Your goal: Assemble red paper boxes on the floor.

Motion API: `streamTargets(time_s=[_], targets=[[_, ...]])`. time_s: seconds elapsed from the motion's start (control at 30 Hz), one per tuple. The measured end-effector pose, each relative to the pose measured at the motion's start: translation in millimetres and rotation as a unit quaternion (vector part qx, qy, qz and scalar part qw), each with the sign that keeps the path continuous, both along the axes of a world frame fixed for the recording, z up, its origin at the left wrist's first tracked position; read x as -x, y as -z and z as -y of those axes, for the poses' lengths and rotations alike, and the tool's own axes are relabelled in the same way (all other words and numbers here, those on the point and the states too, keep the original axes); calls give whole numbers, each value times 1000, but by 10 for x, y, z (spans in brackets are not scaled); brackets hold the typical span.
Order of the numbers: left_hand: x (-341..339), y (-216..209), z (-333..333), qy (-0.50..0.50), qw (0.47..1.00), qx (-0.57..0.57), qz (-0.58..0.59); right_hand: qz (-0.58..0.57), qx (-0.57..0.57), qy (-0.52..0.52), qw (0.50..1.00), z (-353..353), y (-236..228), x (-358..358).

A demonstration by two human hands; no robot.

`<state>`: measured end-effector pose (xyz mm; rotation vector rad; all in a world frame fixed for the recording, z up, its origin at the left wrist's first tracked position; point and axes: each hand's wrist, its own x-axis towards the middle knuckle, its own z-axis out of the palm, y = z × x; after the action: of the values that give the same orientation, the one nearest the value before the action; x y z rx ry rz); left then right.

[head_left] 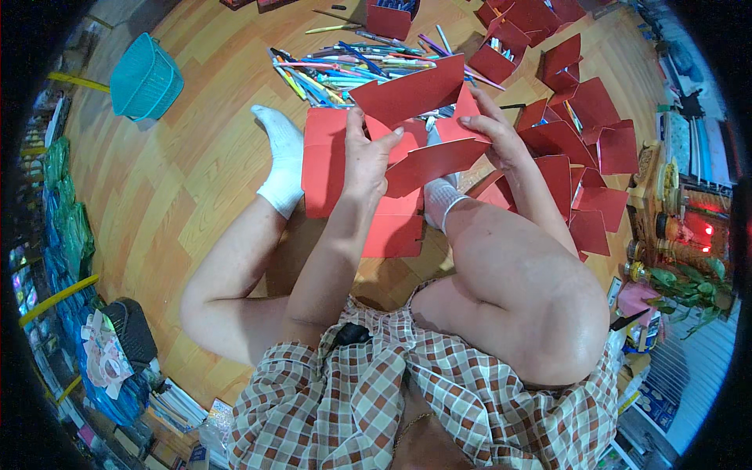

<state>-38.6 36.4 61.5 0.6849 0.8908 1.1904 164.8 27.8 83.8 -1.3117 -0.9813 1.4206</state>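
One red box, open-topped, was gripped at opposite sides by left hand and right hand above the floor, pens heaped beyond, other boxes toward its right edge.

Fairly bright light falls on the floor, with shadow pooled between the legs and a shine on the knee. The card looks crisp; red lights glow over there, right, where edges curve into blackness.

The held red box hides part of the pen pile; the red lights seem too blurred to identify.
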Motion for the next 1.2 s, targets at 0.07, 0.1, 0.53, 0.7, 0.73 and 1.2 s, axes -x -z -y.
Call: streamTargets(time_s=[0.07, 0.1, 0.53, 0.7, 0.73, 1.2], targets=[[2, 10, 8, -5, 1000, -7, 1, -4, 4, 0, 1000, 6, -12, -7], [8, 12, 11, -9, 1000, -13, 9, -1, 5, -9, 1000, 9, -18, -16], [121, 12, -21, 54, 991, -124, 15, -33, 43, -26, 998, 104, -73, -149], [155, 49, -73, 64, 981, -177, -49, 17, -49, -52, 997, 146, -84, -123], [181, 61, -64, 87, 983, -161, -14, 36, -61, -62, 996, 142, -84, -124], [258, 36, -201, 167, 974, -96, -118, 36, -55, -45, 997, -13, -255, -168]])
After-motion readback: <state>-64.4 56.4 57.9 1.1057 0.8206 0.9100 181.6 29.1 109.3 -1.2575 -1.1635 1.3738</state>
